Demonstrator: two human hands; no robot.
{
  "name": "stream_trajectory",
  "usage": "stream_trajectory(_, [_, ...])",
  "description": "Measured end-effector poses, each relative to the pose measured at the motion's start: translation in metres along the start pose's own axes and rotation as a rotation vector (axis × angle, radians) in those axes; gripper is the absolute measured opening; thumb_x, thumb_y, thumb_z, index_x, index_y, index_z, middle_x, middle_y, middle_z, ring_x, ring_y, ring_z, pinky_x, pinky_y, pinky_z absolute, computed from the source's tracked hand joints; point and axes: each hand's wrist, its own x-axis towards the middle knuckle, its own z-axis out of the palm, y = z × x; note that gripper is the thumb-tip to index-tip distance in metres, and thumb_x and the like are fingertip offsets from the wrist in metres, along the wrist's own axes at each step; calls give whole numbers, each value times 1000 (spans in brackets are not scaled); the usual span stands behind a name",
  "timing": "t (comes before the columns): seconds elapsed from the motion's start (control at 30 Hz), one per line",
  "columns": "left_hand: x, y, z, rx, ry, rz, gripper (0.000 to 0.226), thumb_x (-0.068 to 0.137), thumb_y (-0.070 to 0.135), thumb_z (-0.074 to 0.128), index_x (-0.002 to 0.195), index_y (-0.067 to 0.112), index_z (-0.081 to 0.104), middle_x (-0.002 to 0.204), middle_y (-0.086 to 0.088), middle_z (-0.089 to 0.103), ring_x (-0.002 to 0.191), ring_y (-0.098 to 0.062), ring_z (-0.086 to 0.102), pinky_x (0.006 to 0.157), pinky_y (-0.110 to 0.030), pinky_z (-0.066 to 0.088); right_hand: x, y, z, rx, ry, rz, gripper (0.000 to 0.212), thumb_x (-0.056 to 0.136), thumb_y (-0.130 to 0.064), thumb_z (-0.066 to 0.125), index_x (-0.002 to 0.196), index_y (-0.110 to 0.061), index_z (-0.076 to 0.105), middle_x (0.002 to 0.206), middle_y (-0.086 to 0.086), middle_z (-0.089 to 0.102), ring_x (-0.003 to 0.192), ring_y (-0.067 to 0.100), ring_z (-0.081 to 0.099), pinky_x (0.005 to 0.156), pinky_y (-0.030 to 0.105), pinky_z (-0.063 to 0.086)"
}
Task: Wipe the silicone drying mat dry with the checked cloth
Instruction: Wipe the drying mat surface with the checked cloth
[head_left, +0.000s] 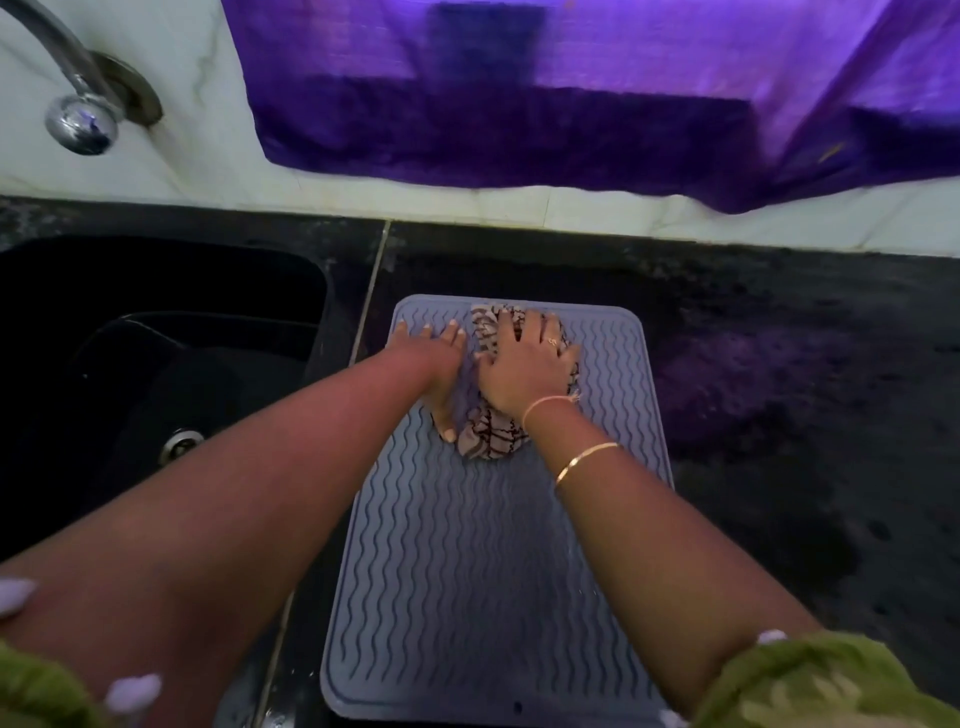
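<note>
Cloth (491, 439) under flat right hand (524, 366), far end of mat (467, 571), left hand (441, 358) spread flat alongside

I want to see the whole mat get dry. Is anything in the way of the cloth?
Only the left hand, lying flat on the grey wavy-ribbed silicone mat just left of the brown-and-white checked cloth. The right hand presses straight on the cloth, and nothing else shows on the mat.
</note>
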Motion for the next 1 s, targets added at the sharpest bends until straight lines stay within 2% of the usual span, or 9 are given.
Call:
stream_trajectory(0.23, [2, 3, -5, 34, -22, -23, 139, 61, 60, 78, 151, 9, -15, 160, -6, -14, 148, -29, -2, 119, -50, 1, -73, 12, 7, -109, 93, -124, 50, 85, -21, 49, 135, -21, 40, 134, 10, 41, 123, 34, 37, 96, 49, 34])
stream_trajectory(0.37, [4, 6, -5, 30, -22, -34, 140, 62, 57, 79, 149, 7, -18, 159, -8, -17, 148, -32, -4, 119, -51, -1, -116, 22, 14, -65, 114, -187, 46, 75, -22, 52, 120, -21, 59, 111, 12, 57, 99, 37, 53, 77, 45, 44])
stream_trajectory(0.5, [-1, 1, -1, -8, 6, -1, 138, 64, 58, 77, 149, 6, -20, 159, -9, -18, 147, -32, -6, 119, -51, -2, -151, 35, 16, 31, 85, -286, 42, 71, -31, 38, 98, -27, 69, 90, 3, 62, 78, 29, 58, 60, 36, 46])
stream_trajectory(0.6, [-14, -1, 11, -12, 163, 51, 121, 70, 55, 75, 153, 7, 1, 161, -11, -3, 147, -33, 6, 119, -51, 5, -148, 43, 5, 210, 10, -317, 35, 80, -23, 46, 105, -26, 70, 95, 1, 61, 88, 26, 56, 69, 37, 48])
stream_trajectory(0.67, [-28, 0, 27, -61, 322, 107, 87, 77, 51, 70, 145, 13, 32, 153, -9, 29, 140, -29, 31, 114, -46, 22, -131, 43, -9, 366, 23, -260, 33, 85, -14, 55, 114, -23, 67, 103, 2, 61, 91, 21, 56, 75, 30, 46])
stream_trajectory(0.73, [-43, 1, 47, -206, 366, 167, 63, 80, 47, 69, 132, 20, 46, 137, -3, 47, 128, -24, 45, 104, -40, 32, -105, 42, -17, 341, 99, -206, 38, 87, -20, 55, 125, -21, 59, 113, 6, 60, 100, 23, 57, 81, 29, 45])
stream_trajectory(0.8, [-58, 3, 65, -265, 188, 211, 99, 69, 55, 75, 147, 18, 26, 152, -3, 28, 140, -28, 28, 112, -46, 25, -86, 32, -19, 215, 26, -116, 54, 88, -47, 52, 137, -27, 45, 129, 10, 52, 117, 30, 51, 96, 41, 44])
stream_trajectory(0.87, [-67, 6, 76, -200, 38, 209, 132, 62, 61, 77, 153, 18, -9, 160, -6, -12, 148, -30, -6, 117, -52, 1, -88, 15, -13, 13, -92, -48, 74, 81, -67, 47, 142, -29, 32, 142, 13, 38, 129, 36, 38, 103, 52, 34])
stream_trajectory(1.0, [-68, 13, 83, -196, 41, 177, 141, 60, 61, 79, 149, 16, -22, 157, -7, -25, 145, -31, -19, 114, -52, -10, -137, -4, 0, -209, -42, -99, 61, 84, -46, 52, 137, -21, 33, 138, 14, 35, 125, 38, 37, 97, 50, 36])
